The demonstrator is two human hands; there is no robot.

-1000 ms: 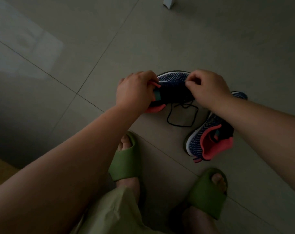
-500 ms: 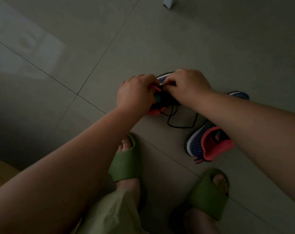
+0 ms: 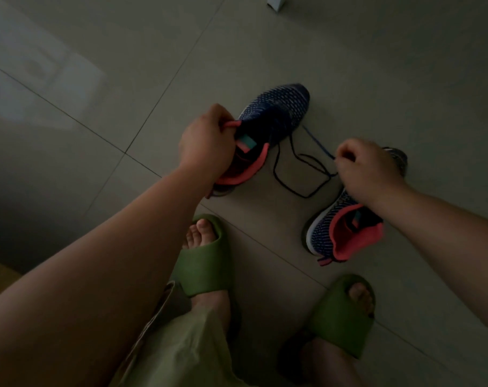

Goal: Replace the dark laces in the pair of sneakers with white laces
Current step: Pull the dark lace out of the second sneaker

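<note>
Dim light is swallowing detail on the grey tiled floor (image 3: 348,65), and the left hand (image 3: 206,143) is covering the heel of the navy knit sneaker with a coral collar (image 3: 276,113) — fingers curled round that collar, gripping it. Its dark lace (image 3: 295,174) is trailing out in loose loops across the tile to the right hand (image 3: 368,169), whose fingers are pinching the strand while hiding the middle of the second matching sneaker (image 3: 346,233) lying just beneath. Green foam slides (image 3: 206,263) are standing nearest the camera — a white object (image 3: 276,1) is being cut off by the top edge, too little showing to identify.
</note>
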